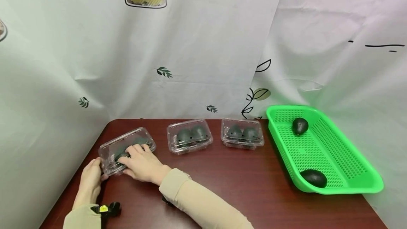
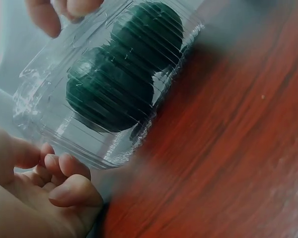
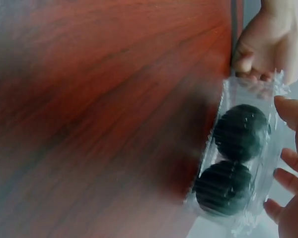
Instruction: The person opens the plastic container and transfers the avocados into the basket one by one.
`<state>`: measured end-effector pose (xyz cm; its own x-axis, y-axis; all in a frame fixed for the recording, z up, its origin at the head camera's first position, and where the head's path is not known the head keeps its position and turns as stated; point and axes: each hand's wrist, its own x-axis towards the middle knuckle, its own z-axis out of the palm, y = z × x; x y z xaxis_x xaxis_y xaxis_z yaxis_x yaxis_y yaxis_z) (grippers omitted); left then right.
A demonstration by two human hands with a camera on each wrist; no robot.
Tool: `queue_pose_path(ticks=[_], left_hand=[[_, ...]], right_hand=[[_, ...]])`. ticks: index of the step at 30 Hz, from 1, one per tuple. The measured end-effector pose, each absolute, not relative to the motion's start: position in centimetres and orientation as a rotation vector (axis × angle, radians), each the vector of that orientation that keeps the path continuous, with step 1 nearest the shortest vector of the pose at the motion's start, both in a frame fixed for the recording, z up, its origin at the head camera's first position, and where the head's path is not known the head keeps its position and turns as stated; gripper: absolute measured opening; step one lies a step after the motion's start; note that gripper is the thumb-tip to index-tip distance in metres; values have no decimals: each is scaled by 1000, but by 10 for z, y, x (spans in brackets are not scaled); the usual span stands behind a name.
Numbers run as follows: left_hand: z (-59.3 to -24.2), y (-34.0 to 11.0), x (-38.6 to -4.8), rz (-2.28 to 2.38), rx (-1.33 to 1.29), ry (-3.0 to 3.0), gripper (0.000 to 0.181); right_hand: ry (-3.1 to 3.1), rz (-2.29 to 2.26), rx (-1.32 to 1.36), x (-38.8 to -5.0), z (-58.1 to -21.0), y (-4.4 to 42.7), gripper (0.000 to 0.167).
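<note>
At the left of the table, a clear plastic clamshell box (image 1: 109,151) holds two dark avocados (image 2: 109,89). My left hand (image 1: 90,178) is at the box's left end, fingers curled against its edge, as the left wrist view also shows. Over the lid lies my right hand (image 1: 144,163), its fingers spread and its fingertips touching the top. In the right wrist view those fingers (image 3: 290,181) lie along the lid side, with the left hand (image 3: 268,49) at the far end. The right hand hides part of the box in the head view.
Two more clamshells, a middle one (image 1: 189,136) and a right one (image 1: 242,133), stand along the table's back edge, each with two avocados. A green plastic basket (image 1: 346,147) at the right holds an avocado (image 1: 300,126) at the back and another (image 1: 314,178) in front. Patterned cloth (image 1: 206,45) hangs behind.
</note>
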<state>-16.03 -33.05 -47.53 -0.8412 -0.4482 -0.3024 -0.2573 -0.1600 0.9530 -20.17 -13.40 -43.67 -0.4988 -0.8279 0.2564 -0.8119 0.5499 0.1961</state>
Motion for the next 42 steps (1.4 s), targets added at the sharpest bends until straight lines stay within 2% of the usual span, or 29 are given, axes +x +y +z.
queue_pose_path(ticks=[5,11,19,25,30,38,42], left_hand=[[-478,-328,-159,-2170,800,-1959,28],[-480,-319,-157,-2047,778,-2051,35],[-486,-312,-157,-1861,768,-2144,40],[-490,-313,-159,-1956,691,-2058,38],[-491,-313,-157,-1987,659,-2030,38],[-488,-314,-160,-1802,600,-2241,38],[-486,-314,-161,-1823,577,-2230,37]], right_hand=[[-2377,-112,1385,-199,-441,-142,29],[-2333,-130,1396,-195,-443,-148,17],[-2291,-241,1403,-193,-448,-156,13],[-2268,-352,1437,-189,-451,-160,8],[-2255,-356,1453,-187,-452,-161,9],[-2300,-341,1408,-190,-452,-160,25],[-2286,-278,1366,-190,-455,-160,25]])
